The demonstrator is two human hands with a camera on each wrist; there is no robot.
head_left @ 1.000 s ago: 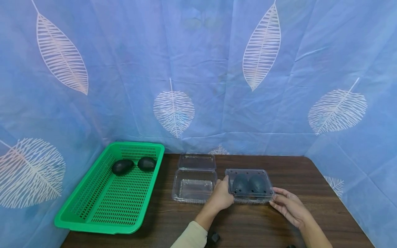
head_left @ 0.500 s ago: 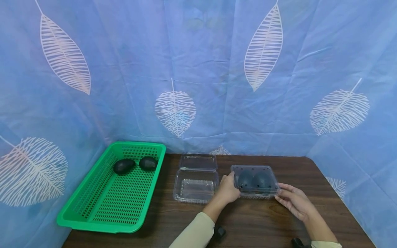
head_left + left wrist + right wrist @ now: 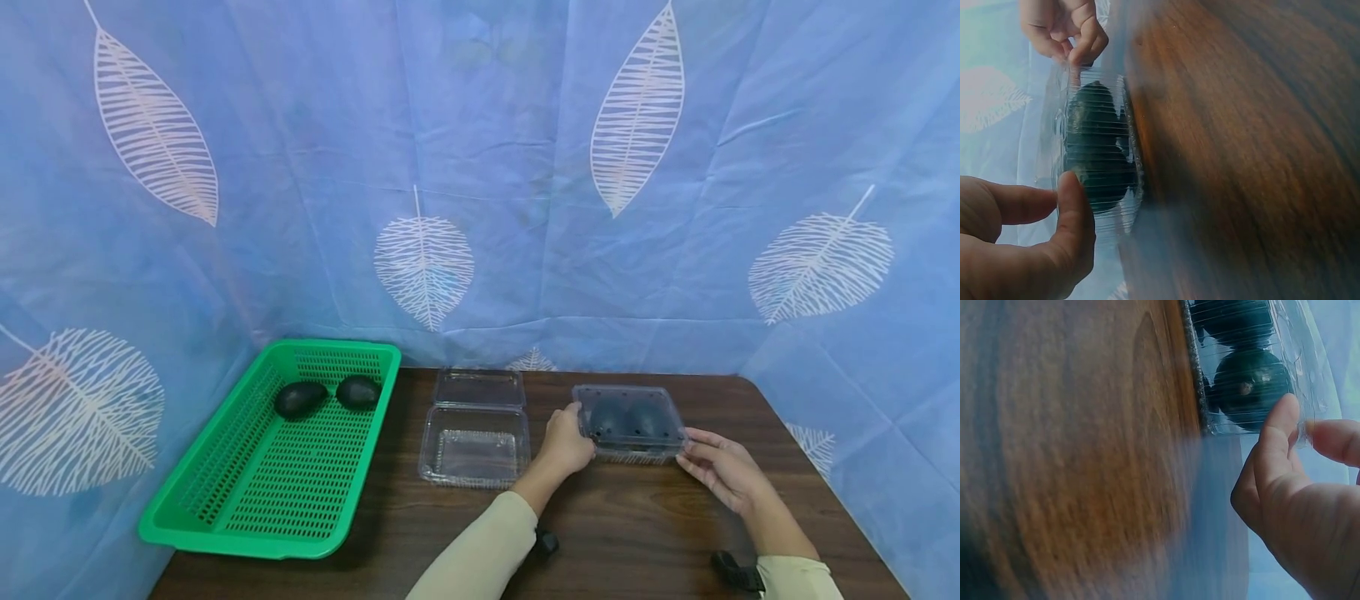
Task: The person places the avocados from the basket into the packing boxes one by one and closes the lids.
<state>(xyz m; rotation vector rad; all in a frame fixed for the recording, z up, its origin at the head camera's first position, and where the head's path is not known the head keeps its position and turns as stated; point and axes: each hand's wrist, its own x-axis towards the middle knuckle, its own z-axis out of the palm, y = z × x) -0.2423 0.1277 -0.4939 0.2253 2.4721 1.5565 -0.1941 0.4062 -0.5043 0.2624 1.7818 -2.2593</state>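
A lidded clear plastic clamshell box (image 3: 630,421) with two dark avocados (image 3: 1099,147) inside is between my hands on the right half of the table. Its lid has small round holes and is down. My left hand (image 3: 566,440) pinches the box's left edge between thumb and fingers. At the opposite edge, my right hand (image 3: 723,467) pinches the rim, thumb against one side and fingers against the other, as the right wrist view shows. One avocado (image 3: 1250,387) lies right behind that thumb, seen through the ribbed wall.
A second clamshell box (image 3: 474,446) stands lid up and bare inside, left of my left hand. Further left, a green basket (image 3: 352,492) holds two dark avocados (image 3: 300,401). A blue leaf-print curtain (image 3: 480,167) hangs behind the dark wooden table (image 3: 637,533).
Both hands have carried the filled clamshell box to the right and farther back on the table. The second box, the basket and its avocados have stayed put.
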